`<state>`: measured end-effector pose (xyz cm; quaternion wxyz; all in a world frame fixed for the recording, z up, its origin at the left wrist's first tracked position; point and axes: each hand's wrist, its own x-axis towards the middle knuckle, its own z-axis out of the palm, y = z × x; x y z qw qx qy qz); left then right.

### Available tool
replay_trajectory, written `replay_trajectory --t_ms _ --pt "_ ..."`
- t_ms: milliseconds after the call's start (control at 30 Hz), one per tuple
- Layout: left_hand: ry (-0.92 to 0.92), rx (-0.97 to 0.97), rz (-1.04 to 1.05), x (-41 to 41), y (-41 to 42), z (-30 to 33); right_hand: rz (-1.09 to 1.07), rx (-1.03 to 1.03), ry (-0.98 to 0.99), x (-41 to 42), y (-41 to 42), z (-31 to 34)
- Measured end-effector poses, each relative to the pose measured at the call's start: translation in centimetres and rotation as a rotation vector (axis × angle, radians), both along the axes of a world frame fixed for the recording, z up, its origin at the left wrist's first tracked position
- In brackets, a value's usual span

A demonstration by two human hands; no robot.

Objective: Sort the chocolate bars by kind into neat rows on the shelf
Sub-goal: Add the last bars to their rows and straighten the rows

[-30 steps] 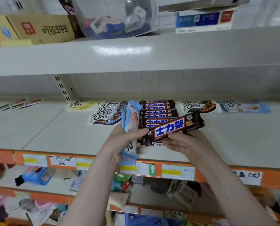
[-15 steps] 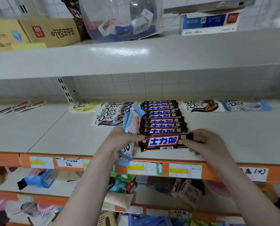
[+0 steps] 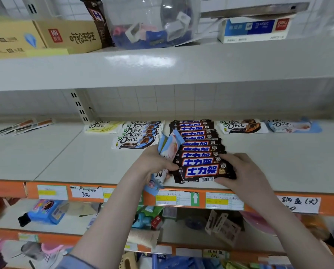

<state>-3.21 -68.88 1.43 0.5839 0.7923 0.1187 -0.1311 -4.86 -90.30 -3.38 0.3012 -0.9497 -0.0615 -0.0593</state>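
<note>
The right hand [image 3: 245, 171] rests on the right end of the front dark bar [image 3: 203, 172], fingers curved over the wrapper's edge and thumb below it, so it holds that bar down on the shelf [image 3: 75, 158]. The bar lies flat at the near end of a row of dark bars [image 3: 196, 138] (each one overlapping the next) that runs back toward the tiled wall. The left hand [image 3: 154, 162] grips a pale blue bar [image 3: 169, 150], held nearly upright, and its fingertips touch the left end of the front dark bar; whether it grips more than one blue wrapper is hard to tell. Left of the row lies a stack of blue-and-white Dove bars [image 3: 137, 135], with a yellow Dove bar [image 3: 103, 127] further left. Right of the row lie brown Dove bars [image 3: 242, 126] and a light blue Dove bar [image 3: 290, 126].
</note>
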Motion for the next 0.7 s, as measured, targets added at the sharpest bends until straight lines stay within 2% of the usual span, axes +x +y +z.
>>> replay_trajectory --t_ms 200,700 --pt "0.017 0.038 0.034 0.7 0.3 0.0 0.011 -0.038 -0.036 0.0 0.3 0.0" --pt "0.003 -0.008 0.086 1.8 0.1 -0.3 0.006 -0.049 -0.07 0.8 0.8 -0.1"
